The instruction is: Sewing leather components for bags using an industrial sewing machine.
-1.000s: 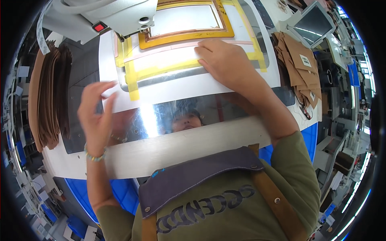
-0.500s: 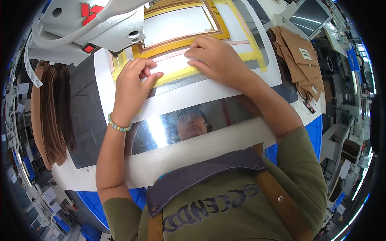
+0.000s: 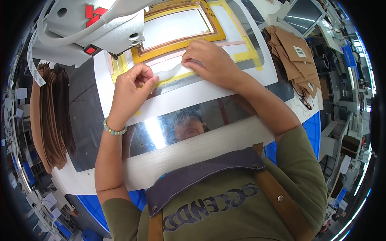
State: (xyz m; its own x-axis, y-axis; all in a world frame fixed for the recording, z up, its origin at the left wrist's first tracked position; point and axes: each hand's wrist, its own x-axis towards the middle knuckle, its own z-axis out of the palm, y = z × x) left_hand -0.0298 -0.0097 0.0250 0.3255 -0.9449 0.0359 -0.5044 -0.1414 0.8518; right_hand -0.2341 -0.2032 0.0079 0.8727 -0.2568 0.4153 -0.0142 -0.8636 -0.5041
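A thin, whitish, translucent strip [image 3: 172, 73] stretches between my hands, its near edge curled up in a wave. My left hand [image 3: 134, 85] pinches its left end between thumb and fingers. Its right part is pinched by my right hand [image 3: 211, 62], whose curled fingers hide that end. Beneath lies a flat white sheet edged with yellow tape [image 3: 243, 56]. On this sheet, just beyond my hands, rests a yellow rectangular frame [image 3: 219, 33] with a brown inner border and a white middle.
A white sewing machine head [image 3: 110, 34] with a cable overhangs the far left. Brown flat pieces hang in a bundle [image 3: 47, 116] at the left, and a stack of brown pieces [image 3: 295, 54] lies at the right. A shiny metal plate [image 3: 181, 124] spans the near table.
The strip has risen into a wave between my hands. My left hand has shifted slightly nearer and its fingers have closed together; the right has moved a little left.
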